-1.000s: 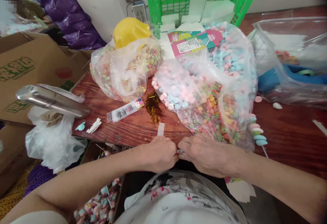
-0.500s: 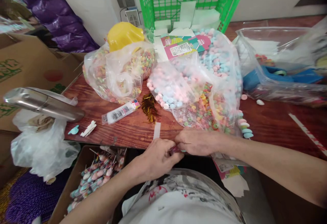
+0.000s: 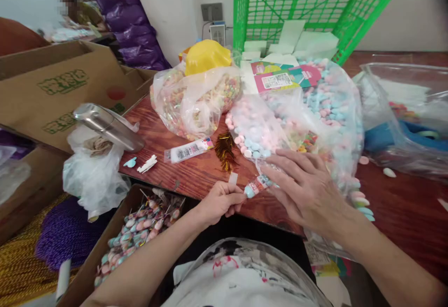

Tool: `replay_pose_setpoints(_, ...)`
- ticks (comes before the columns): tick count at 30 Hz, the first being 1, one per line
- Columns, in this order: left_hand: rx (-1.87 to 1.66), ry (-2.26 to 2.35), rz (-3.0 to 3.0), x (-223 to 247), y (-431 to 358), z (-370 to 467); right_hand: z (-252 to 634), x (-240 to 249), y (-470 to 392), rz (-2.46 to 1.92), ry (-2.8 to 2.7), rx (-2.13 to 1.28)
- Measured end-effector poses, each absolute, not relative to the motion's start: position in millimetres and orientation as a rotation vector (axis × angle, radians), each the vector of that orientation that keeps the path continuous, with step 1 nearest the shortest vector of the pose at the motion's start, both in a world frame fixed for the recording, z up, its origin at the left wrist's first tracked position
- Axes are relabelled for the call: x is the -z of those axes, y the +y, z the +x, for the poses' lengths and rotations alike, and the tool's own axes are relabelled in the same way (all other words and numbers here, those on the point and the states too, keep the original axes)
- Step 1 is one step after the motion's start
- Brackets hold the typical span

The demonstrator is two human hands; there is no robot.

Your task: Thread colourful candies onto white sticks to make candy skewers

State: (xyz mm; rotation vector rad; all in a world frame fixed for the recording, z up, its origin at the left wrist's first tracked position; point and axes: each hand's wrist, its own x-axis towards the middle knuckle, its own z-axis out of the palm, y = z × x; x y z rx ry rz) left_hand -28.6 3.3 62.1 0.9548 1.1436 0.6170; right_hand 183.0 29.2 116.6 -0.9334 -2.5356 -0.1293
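My left hand pinches the lower end of a wrapped candy stick, with pale blue candy and a printed label showing through clear film. Over the stick's far end is my right hand, its fingers stretched out and slightly apart; whether the fingertips touch the film I cannot tell. Behind the right hand lies a clear bag of pink and blue candies. Gold twist ties lie beyond the left hand, beside a printed clear sachet. A small whitish strip sits at the table edge.
A carton of wrapped candy sticks stands below the table at left. On the table are a steel flask, a bag of colourful small candies, a green basket and a clear bin. Another person is at far left.
My hands, earlier together at the table edge, have come apart. The right hand has opened and spread over the bag side, and the candy stick now shows. The camera view has turned left.
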Motion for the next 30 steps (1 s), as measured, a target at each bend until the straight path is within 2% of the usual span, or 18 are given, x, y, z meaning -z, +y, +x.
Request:
replay_pose_setpoints(3, -0.612, 1.009, 0.772, -66, 2, -30, 184, -101, 24, -0.743, -2.543, 0.209)
replay_pose_setpoints(5, -0.561, 0.973, 0.893, -67, -1, -30, 181, -86, 24, -0.667, -2.574, 0.154)
replay_pose_setpoints(11, -0.464, 1.253, 2.269, -53, -24, -38, 158, -75, 30, -0.907, -2.964, -0.391)
replay_pose_setpoints(15, -0.48, 1.453, 2.518, -36, -27, -50, 138, -87, 46, -0.894, -2.946, -0.579)
replay_pose_setpoints(18, -0.696, 1.528, 2.305, -30, -21, -65, 128, -93, 76, -0.873, -2.763, -0.535)
replay_pose_setpoints(23, -1.075, 1.536, 1.476, -32, -15, -100, 118, -79, 129, -1.228, -2.57, -0.125)
replay_pose_setpoints(26, -1.2, 1.474, 1.039, -30, -16, -116, 105, -60, 138, -1.199, -2.622, -0.144)
replay_pose_setpoints(30, -1.292, 1.395, 0.755, -29, -16, -122, 90, -44, 139, -1.171, -2.562, -0.247)
